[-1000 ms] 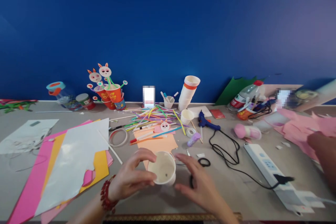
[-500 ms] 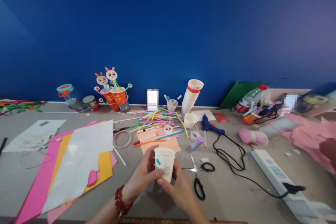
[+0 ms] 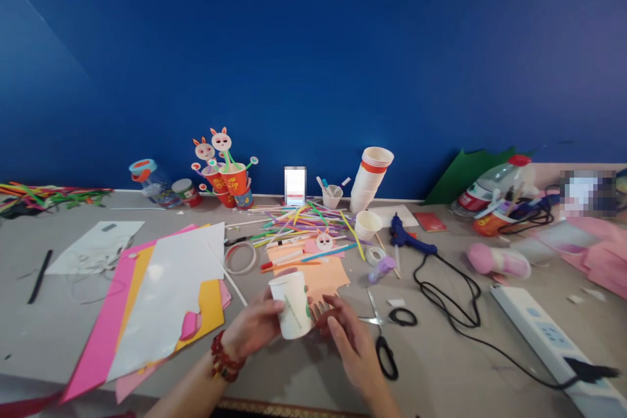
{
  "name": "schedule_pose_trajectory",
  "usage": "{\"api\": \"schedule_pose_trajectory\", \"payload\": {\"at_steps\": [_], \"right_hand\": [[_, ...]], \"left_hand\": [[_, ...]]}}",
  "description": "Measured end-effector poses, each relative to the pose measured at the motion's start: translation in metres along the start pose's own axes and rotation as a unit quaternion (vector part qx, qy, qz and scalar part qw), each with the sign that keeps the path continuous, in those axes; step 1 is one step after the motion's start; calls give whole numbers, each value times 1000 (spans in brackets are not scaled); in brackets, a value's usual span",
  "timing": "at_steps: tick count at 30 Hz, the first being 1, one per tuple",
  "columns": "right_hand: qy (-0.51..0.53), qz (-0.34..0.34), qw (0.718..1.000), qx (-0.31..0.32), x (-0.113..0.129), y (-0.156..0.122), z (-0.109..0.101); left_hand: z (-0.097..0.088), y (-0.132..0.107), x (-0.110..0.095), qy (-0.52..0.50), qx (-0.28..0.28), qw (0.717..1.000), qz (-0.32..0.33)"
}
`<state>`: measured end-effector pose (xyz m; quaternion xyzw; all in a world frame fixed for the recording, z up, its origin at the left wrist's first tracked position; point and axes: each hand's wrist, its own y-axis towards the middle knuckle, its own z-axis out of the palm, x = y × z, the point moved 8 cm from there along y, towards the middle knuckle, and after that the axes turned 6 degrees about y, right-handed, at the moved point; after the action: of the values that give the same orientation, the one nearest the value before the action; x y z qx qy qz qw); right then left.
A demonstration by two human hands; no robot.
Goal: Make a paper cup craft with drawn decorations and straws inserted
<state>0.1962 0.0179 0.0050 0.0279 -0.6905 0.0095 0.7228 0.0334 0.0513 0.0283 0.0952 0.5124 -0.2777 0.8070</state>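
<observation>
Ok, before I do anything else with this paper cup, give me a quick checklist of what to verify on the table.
1. Grip on the paper cup: ok. The left hand wraps its side, and the cup is tilted.
2. Right hand hold: cannot tell. Its fingers are at the cup's base, but the contact is hidden.
3. Scissors at hand: ok. They lie on the table just right of the right hand.
4. Glue gun away from both hands: ok. It lies farther back.
5. Glue gun hot: cannot tell. A black plug sits in the power strip.
</observation>
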Motion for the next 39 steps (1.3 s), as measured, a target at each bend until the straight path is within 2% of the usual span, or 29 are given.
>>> {"api": "schedule_pose_trajectory", "payload": {"at_steps": [2, 3, 6, 8, 11, 13, 15, 17, 22, 24, 26, 29, 31, 32, 33, 35, 36, 38, 39], "right_hand": [[-35, 1, 999, 3, -3, -1, -2], [-51, -1, 999, 6, -5, -1, -3], [-72, 0, 997, 5, -13, -2, -6], [-80, 7, 997, 0, -19, -2, -6], [-93, 12, 996, 4, -22, -1, -2], [-98, 11, 995, 7, -21, 0, 0], [-103, 6, 995, 3, -20, 1, 0], [-112, -3, 994, -2, -18, 0, 0], [-141, -25, 990, -7, -15, -3, 0], [-150, -31, 988, -7, -11, -1, 0], [-170, -41, 985, 2, -2, 4, 0], [-242, -63, 968, 35, 15, 17, 3], [-290, -82, 952, 59, 25, 27, 6], [-310, -91, 944, 69, 29, 31, 8], [-326, -99, 937, 76, 30, 35, 10], [-352, -105, 926, 85, 29, 41, 13], [-359, -105, 923, 87, 28, 42, 14], [-361, -104, 922, 92, 24, 43, 15], [-358, -105, 923, 95, 22, 43, 15]], "left_hand": [[-23, -5, -21, 156, -44, 985, 50], [-38, -8, -36, 245, -80, 963, 84], [-93, -24, -90, 408, -254, 859, 177], [-118, -32, -113, 482, -328, 786, 204], [-136, -30, -114, 553, -342, 735, 192], [-139, -30, -107, 586, -354, 701, 199], [-142, -28, -99, 607, -360, 679, 203], [-146, -25, -90, 618, -356, 674, 193], [-154, -18, -76, 622, -328, 689, 175], [-153, -22, -81, 625, -341, 677, 187], [-141, -30, -94, 638, -358, 642, 228], [-103, -42, -114, 667, -360, 567, 323], [-72, -41, -118, 680, -326, 542, 370], [-57, -37, -116, 683, -294, 546, 385], [-45, -29, -111, 684, -255, 566, 384], [-24, -6, -94, 697, -168, 603, 350], [-16, 7, -84, 709, -128, 613, 324], [-8, 32, -72, 734, -107, 607, 285], [-7, 47, -67, 760, -102, 589, 255]]}}
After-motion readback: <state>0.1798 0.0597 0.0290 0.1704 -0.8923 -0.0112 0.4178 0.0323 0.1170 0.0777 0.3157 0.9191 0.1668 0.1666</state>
